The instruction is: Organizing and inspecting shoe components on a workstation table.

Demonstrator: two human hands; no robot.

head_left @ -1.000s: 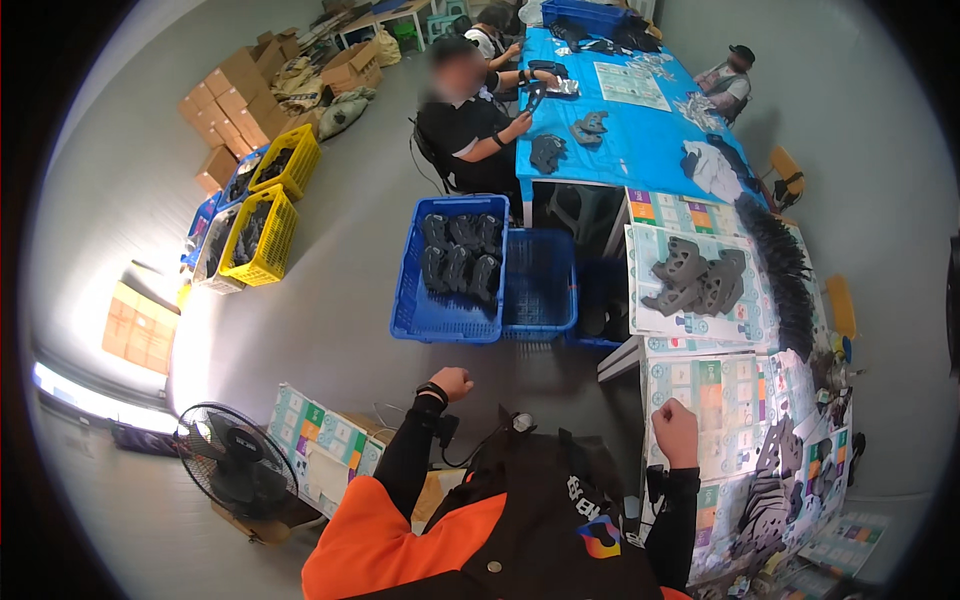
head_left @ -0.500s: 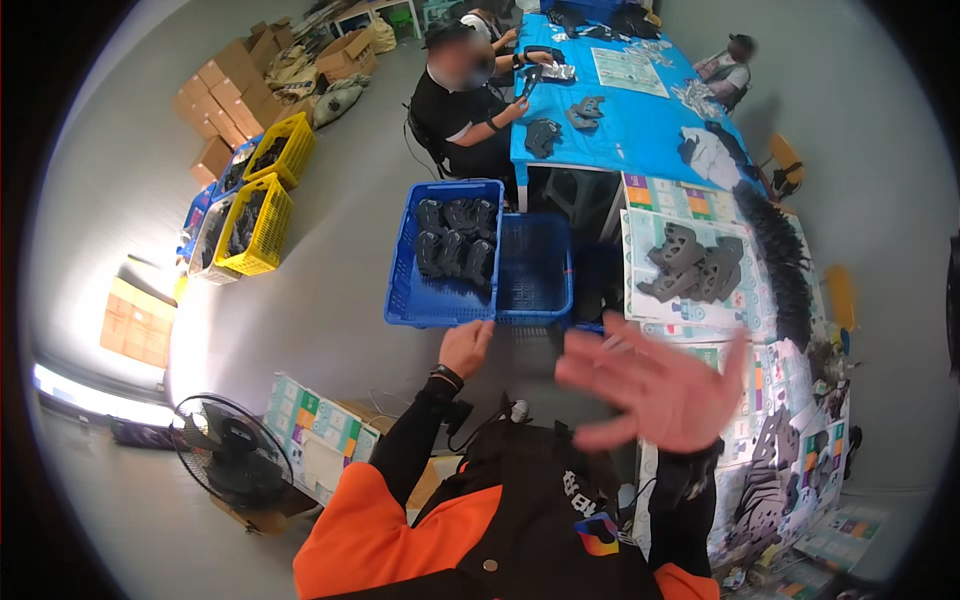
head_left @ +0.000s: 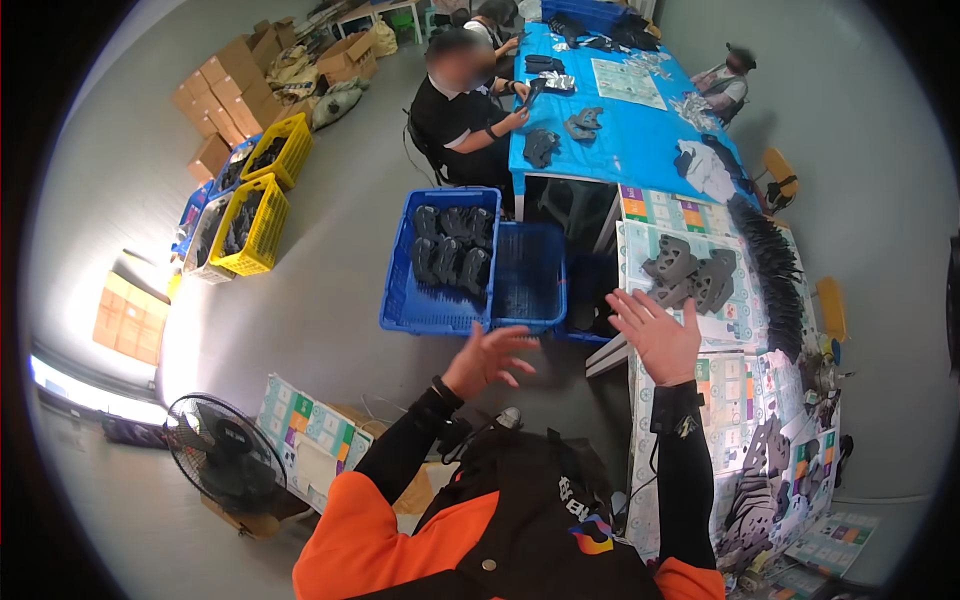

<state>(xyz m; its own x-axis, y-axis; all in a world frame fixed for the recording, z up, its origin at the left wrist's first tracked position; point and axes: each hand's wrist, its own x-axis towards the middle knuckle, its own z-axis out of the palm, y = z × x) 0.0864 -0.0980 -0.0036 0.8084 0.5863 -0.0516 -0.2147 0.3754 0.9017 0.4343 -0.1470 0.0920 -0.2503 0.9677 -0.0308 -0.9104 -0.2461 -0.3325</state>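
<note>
My left hand (head_left: 490, 361) is open and empty, its fingers spread just in front of a blue crate (head_left: 432, 318). Several black padded pieces (head_left: 450, 247) lie in rows inside that crate. With palm turned up and fingers stretched, my right hand (head_left: 657, 335) hovers at the left edge of the covered table (head_left: 640, 240); nothing is in it. Just beyond its fingertips lies a pile of grey molded pads with cut-outs (head_left: 712, 280). Long rows of black pieces (head_left: 775, 260) run along the table's right side, and more grey pads (head_left: 752, 510) lie nearer me.
A second blue crate (head_left: 530, 318) adjoins the first. Beyond, a co-worker in black (head_left: 455, 110) handles a dark piece at the blue-covered table (head_left: 600, 150). A black fan (head_left: 225, 455) stands at left; yellow crates (head_left: 262, 262) and cardboard boxes (head_left: 225, 85) are farther off.
My left hand has left the blue crate's rim and opened. My right hand has moved forward, away from me, toward the grey pads. The view has shifted slightly.
</note>
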